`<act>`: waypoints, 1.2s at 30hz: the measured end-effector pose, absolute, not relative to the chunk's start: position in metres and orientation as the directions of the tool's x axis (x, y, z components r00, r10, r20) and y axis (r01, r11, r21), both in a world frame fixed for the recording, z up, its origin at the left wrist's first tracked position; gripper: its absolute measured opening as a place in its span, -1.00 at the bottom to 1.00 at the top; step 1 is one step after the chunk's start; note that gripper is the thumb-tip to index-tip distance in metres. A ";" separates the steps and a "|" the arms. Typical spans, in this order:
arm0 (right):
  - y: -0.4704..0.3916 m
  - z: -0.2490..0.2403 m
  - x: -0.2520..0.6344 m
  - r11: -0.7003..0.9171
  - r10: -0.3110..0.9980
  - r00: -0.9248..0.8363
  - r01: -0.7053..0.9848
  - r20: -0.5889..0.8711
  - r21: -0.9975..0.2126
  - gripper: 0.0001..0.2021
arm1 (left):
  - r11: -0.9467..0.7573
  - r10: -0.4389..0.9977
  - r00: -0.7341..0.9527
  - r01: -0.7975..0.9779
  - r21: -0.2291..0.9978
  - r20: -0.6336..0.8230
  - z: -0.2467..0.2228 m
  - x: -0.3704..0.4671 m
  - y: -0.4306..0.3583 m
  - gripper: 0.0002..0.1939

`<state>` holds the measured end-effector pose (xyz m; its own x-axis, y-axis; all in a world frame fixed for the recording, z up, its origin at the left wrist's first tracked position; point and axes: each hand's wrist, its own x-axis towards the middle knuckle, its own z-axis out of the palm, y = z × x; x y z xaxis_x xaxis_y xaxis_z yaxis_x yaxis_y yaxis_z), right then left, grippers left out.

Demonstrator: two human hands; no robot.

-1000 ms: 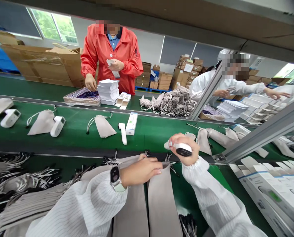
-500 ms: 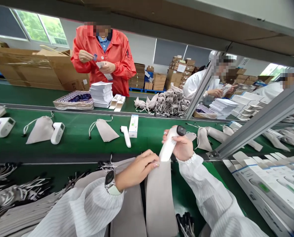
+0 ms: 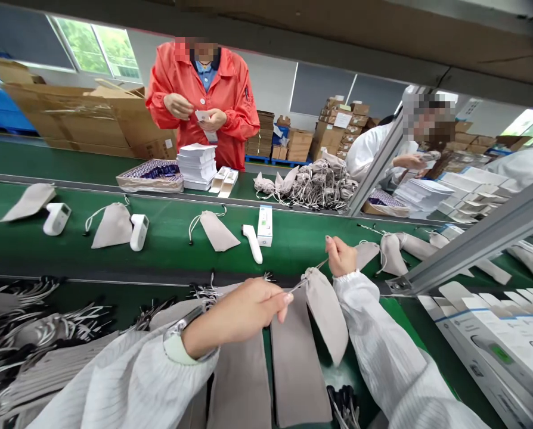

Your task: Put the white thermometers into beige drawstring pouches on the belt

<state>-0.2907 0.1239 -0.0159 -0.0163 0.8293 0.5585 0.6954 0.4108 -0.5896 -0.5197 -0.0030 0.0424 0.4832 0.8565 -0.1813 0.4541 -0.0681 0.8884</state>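
Note:
A grey drawstring pouch (image 3: 328, 313) hangs between my two hands, its neck gathered closed and its lower end pointing down. My left hand (image 3: 253, 307) pinches the cord on the left of the neck. On the other side, my right hand (image 3: 340, 257) is closed round the cord, a little higher. Whatever is inside the pouch is hidden. Below lie flat grey pouches (image 3: 298, 363) in stacks. On the green belt beyond are a white handheld device (image 3: 252, 244), a small white box (image 3: 265, 225) and another grey pouch (image 3: 219, 230).
Open white boxes (image 3: 494, 351) stand at the right, behind a slanted metal post (image 3: 476, 232). Bundled cords (image 3: 65, 333) lie at the left. Across the belt, a person in red (image 3: 204, 101) holds small papers; others in white work at the right. A shelf edge crosses overhead.
The white device in my right hand is no longer visible; a gathered pouch now hangs from cords in both hands. The belt items appear further right in view.

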 end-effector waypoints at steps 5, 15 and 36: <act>0.088 -0.013 -0.332 0.494 0.643 -0.704 0.080 0.301 -0.866 -0.43 | -0.161 0.950 0.299 0.206 0.965 0.095 0.046 -0.512 -0.014 -0.62; 0.143 -0.014 -0.285 0.092 0.887 0.311 0.607 0.342 -0.790 -0.35 | -0.446 0.895 0.394 0.791 0.418 0.208 -0.037 -0.480 0.000 -0.77; 0.123 -0.014 -0.358 0.088 0.877 -0.480 0.094 0.032 -0.992 -0.78 | -0.529 0.847 0.517 0.798 0.289 0.124 -0.033 -0.497 0.021 -0.84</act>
<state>-0.3579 0.1229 -0.0143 -0.4798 0.8768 0.0324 0.0941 0.0881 -0.9917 -0.4970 0.0209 -0.0327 0.5166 0.8471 0.1243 0.7980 -0.5290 0.2886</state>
